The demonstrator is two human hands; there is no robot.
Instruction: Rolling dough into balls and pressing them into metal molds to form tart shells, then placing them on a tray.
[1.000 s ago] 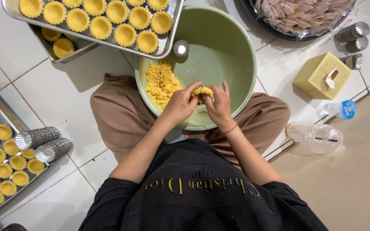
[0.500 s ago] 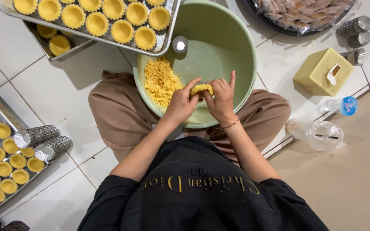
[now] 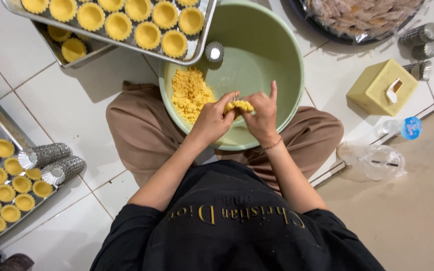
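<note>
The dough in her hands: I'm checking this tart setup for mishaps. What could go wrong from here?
1. The left hand and right hand press a crumbly dough lump over the green bowl; bits may break off, though most would likely land in the bowl.
2. The tray of tart shells overhangs the bowl's rim; a nudge could tip it.
3. The small tin mould sits at the rim and might slide in.

Black short-sleeved shirt [image 3: 237, 226]; tan trousers [image 3: 141, 130]; thin bracelet [image 3: 273, 145].

Yellow tissue box [image 3: 382, 88] right of bowl; clear bottle [image 3: 372, 158] (blue label) below, lying sideways.
</note>
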